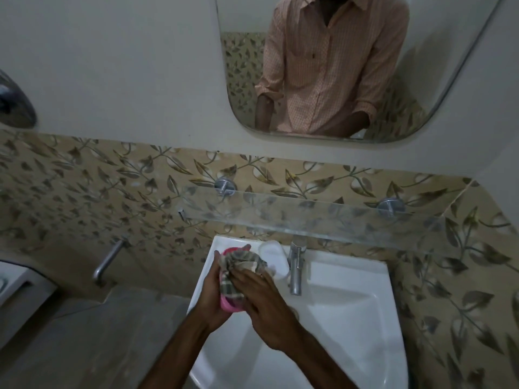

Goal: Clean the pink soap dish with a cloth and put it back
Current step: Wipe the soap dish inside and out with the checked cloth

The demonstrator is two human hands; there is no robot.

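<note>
Pink soap dish [228,304] sits gripped in left hand [211,297], right hand [264,301] pressing cloth [242,264], above sink [351,276] rim.

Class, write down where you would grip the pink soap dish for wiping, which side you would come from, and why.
Best grip the pink soap dish by its long edges, from the left, as the left hand does. It is oblong, and the cloth under the right hand covers its open face.
</note>
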